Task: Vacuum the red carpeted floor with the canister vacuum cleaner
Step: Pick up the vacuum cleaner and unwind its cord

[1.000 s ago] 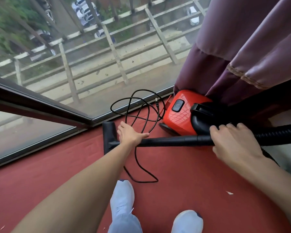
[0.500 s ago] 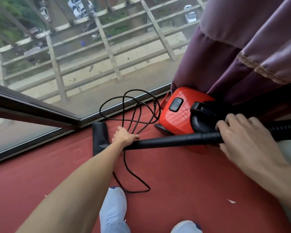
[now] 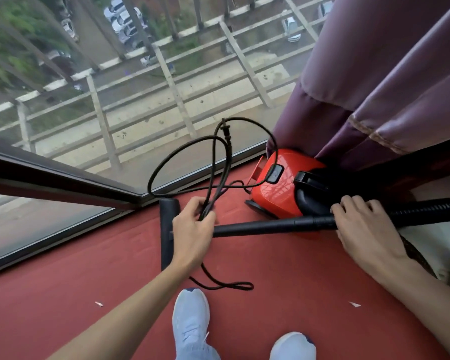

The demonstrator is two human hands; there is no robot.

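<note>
Red vacuum (image 3: 276, 190), purple curtain (image 3: 374, 81)

bare forearms (image 3: 130, 307), pale blue sneakers (image 3: 191, 315)

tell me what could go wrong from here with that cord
The left hand holds the power cord in loose loops, and one loop trails on the carpet just ahead of the shoe: it could snag a foot. The curtain drapes onto the canister and might be dragged along with it.

Left hand (image 3: 192, 229) gripping black cord (image 3: 218, 162), right hand (image 3: 361, 224) on wand (image 3: 265, 226), red carpet (image 3: 283, 268)
</note>
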